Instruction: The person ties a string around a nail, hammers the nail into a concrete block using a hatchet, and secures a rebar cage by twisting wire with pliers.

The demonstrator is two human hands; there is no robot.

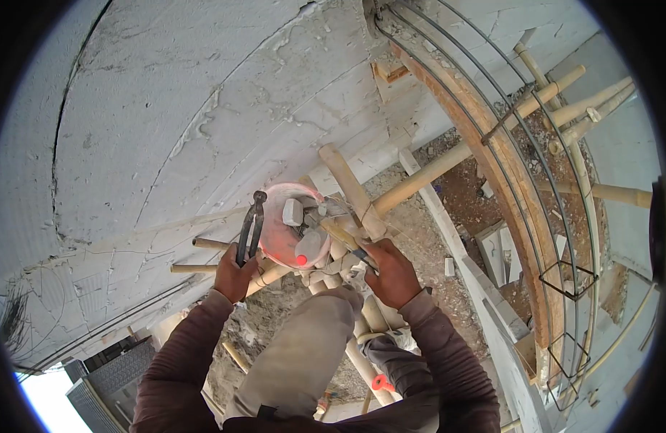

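Observation:
My left hand (233,278) is closed around the dark handles of a pair of pincers (252,224), whose head points up. Closed on the handle of a hammer-like tool (340,234) is my right hand (394,273); the tool's far end lies over the bucket's rim. Between the hands sits a pinkish-red bucket (274,242), holding a pale block (292,212), a plastic bottle with a red cap (301,260) and other items that I cannot make out.
A pale block wall (167,108) rises in front. Bamboo poles (427,177) cross below and to the right. At the right, steel bars (539,155) run along a curved wooden board (506,169). Rubble ground (448,231) lies far below. My bent knee (304,339) is under the bucket.

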